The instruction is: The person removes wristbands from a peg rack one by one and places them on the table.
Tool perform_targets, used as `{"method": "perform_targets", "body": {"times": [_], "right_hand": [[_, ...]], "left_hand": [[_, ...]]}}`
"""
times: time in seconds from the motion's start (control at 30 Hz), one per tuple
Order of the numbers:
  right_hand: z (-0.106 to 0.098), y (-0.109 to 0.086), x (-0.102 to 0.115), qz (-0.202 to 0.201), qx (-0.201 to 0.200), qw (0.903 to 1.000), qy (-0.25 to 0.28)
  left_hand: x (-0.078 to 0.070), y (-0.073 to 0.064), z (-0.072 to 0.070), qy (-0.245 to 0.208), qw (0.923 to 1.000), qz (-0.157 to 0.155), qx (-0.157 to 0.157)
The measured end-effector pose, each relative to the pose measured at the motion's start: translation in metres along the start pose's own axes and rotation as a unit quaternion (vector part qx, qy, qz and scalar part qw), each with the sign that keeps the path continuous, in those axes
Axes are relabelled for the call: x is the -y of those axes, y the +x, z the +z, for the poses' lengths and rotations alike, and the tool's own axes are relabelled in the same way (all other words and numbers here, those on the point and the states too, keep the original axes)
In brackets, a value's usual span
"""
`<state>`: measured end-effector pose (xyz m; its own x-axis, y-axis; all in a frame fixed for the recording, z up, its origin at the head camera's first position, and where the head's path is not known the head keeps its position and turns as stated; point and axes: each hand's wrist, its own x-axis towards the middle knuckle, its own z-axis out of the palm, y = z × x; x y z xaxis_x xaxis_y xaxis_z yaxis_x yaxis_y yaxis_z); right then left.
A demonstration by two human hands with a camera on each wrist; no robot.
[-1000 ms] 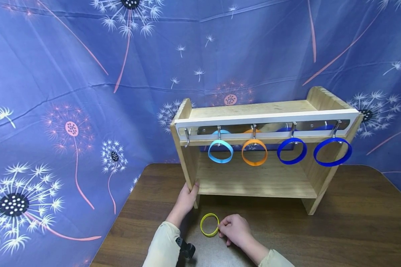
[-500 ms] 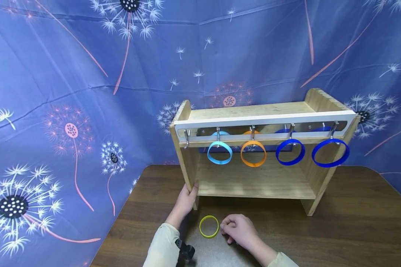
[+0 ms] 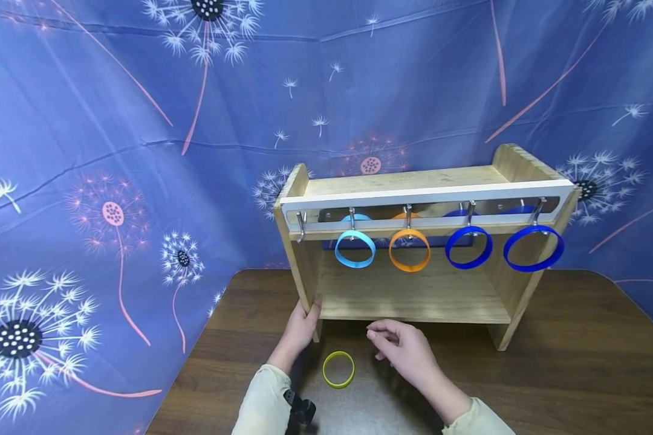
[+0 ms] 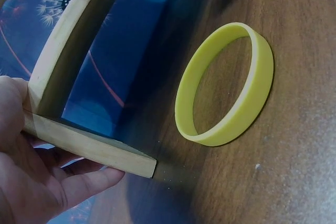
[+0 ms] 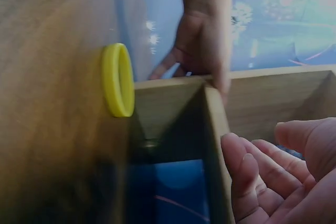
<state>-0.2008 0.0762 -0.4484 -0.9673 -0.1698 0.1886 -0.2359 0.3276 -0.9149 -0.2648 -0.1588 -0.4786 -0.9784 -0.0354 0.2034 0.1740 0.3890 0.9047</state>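
Note:
My left hand (image 3: pixel 300 326) grips the lower left side panel of a small wooden shelf (image 3: pixel 413 299), thumb on one face and fingers on the other. A yellow silicone wristband (image 4: pixel 262 82) lies on the table in front of that panel, between my two arms. My right hand (image 3: pixel 405 350) hovers before the shelf's lower board, right of the wristband, with fingers loosely bent and nothing in them. On the shelf's front rail hang a light blue wristband (image 3: pixel 355 264), an orange wristband (image 3: pixel 410 269) and two dark blue wristbands (image 3: pixel 470 266), each on its own hook.
At the rail's left end is another metal hook (image 3: pixel 301 226) with no band on it. The brown wooden table (image 3: pixel 593 356) reaches out past both sides of the shelf. A blue dandelion-print cloth (image 3: pixel 223 199) hangs behind and at the left.
My right hand has drawn back from the yellow wristband's right edge and moved up and right toward the shelf. The wristband stays on the table, and my left hand keeps its grip.

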Motion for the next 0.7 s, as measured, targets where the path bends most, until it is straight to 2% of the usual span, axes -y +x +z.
{"method": "perform_targets", "body": {"times": [0.17, 0.43, 0.7], "right_hand": [[-0.009, 0.002, 0.016, -0.015, -0.027, 0.9995, 0.009], [-0.025, 0.007, 0.035, -0.044, -0.026, 0.9985, 0.021], [-0.031, 0.010, 0.046, -0.056, -0.034, 0.9970, 0.041]], "left_hand": [[-0.001, 0.000, 0.000, -0.001, 1.0000, 0.001, -0.004], [-0.001, 0.000, 0.000, 0.001, 1.0000, 0.002, -0.009], [-0.001, 0.000, 0.001, -0.005, 1.0000, 0.004, -0.006]]}}
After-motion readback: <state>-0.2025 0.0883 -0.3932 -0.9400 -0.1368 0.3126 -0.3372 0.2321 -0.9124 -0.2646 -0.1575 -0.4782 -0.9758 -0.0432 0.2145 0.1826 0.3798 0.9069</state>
